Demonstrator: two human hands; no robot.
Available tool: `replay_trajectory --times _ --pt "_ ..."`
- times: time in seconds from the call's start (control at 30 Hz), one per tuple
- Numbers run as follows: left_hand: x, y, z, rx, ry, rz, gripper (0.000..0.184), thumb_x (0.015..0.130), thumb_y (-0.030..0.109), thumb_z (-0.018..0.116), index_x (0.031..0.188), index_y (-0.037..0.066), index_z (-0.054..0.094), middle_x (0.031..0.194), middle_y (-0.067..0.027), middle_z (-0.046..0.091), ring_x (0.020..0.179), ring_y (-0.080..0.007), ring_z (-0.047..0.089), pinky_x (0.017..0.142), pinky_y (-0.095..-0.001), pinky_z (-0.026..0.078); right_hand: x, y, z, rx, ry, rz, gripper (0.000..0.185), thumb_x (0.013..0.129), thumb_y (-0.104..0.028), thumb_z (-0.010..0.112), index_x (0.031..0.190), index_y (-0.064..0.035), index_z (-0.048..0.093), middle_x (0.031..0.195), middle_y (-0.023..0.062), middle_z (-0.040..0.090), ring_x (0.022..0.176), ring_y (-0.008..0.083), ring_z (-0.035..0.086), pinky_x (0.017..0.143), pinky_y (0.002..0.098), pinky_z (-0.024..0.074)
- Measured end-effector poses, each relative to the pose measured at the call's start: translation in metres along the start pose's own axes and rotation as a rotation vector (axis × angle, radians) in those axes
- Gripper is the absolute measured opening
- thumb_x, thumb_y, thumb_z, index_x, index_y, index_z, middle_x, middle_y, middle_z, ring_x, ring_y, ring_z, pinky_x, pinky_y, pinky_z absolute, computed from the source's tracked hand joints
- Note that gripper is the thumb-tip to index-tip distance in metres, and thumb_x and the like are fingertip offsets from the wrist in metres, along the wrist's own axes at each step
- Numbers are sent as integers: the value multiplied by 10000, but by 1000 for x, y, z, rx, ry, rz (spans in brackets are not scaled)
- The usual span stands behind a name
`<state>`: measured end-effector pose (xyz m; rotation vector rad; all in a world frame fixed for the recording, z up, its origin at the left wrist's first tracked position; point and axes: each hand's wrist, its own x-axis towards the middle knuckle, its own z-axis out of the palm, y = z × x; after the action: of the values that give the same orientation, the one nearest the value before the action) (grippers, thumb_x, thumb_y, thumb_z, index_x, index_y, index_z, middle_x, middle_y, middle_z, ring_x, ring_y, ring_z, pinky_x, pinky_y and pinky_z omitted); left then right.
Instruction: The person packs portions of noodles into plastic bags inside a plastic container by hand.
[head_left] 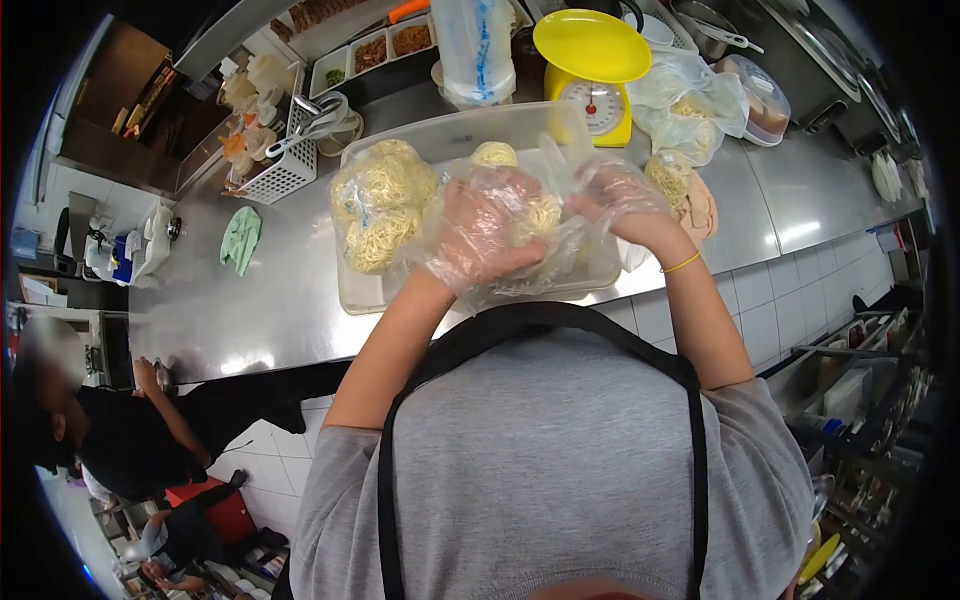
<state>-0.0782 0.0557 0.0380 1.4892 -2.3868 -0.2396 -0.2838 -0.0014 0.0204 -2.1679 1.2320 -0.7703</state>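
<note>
1. Head view: seems to be handling a noodle portion [543,213] over the tub [352,292], toward three o'clock.
2. Works with left hand [478,225] at its nine o'clock, right hand [622,195] at three; through gloves [462,255], cannot tell whether gripping.
3. Includes bagged noodles [385,205] at the tub's nine o'clock.
4. Probably calls next for gentle, steady fingers.

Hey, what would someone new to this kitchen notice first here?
Probably the bright yellow scale behind the clear tub, toward the right. Next, the bagged noodles filling the tub's left end, then the plastic-gloved left hand over its right half and right hand near its right edge.
</note>
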Motion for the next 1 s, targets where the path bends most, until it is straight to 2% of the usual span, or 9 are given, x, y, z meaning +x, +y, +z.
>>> replay_trajectory --times 0.07,0.2,0.3,0.37,0.6,0.7,0.83,0.9,1.0 --pt "0 -3 -2 -47 37 33 500 640 320 635 1082 115 521 1092 -121 496 1033 -313 459 886 -420 344 -3 2 4 -208 -359 63 381 734 -284 635 1000 -31 532 851 123 564 803 257 547 742 329 429" --pt "-2 -2 -1 -85 65 52 472 640 320 634 1047 103 531 1061 -129 509 1008 -327 470 886 -434 345 -12 -3 8 -263 -300 12 347 739 -268 618 965 -23 525 795 105 546 751 230 547 700 324 434" --pt "-2 -2 -5 -81 115 73 450 640 291 644 1037 108 540 1039 -124 514 978 -327 489 861 -427 373 -14 -2 -2 244 -152 -4 271 742 -176 618 949 -33 517 780 77 545 697 175 546 612 300 445" --pt "-2 3 -12 -73 72 57 436 645 264 647 1039 109 543 1020 -125 519 966 -320 498 845 -417 389 -16 -13 -16 965 -83 395 211 736 -88 618 924 -38 537 819 73 570 715 165 564 579 288 474" --pt "-1 -8 -33 -97 -115 185 287 699 224 650 939 76 596 926 -115 559 841 -266 559 756 -357 452 -1 -33 -21 1028 -35 243 280 727 -37 635 988 -39 535 832 38 555 671 110 539 527 253 474" --pt "19 -17 -68 -253 1 -15 224 748 208 618 915 59 611 897 -118 580 804 -244 571 727 -322 459 -4 -26 -22 1056 -75 249 313 720 -44 649 1008 -36 528 855 41 557 686 118 544 526 263 478" --pt "72 -51 -52 -59 46 60 201 795 187 560 922 40 611 904 -119 598 827 -226 574 733 -300 456 -11 -26 -19 1022 -28 373 355 716 -48 659 1039 -49 514 883 38 560 714 123 554 528 268 485" --pt "97 -82 0 -175 -437 -147 244 802 186 529 998 52 587 934 -121 602 872 -248 572 768 -310 448 -14 -26 -20 1063 -36 374 365 716 -42 659 1048 -54 510 889 35 560 715 120 556 528 269 488" --pt "102 -70 25 53 -523 -55 294 762 219 552 1027 95 581 1014 -130 590 914 -311 557 808 -358 427 -19 -33 -22 1063 -60 361 361 718 -33 654 1048 -55 509 888 28 560 720 115 560 528 266 491"
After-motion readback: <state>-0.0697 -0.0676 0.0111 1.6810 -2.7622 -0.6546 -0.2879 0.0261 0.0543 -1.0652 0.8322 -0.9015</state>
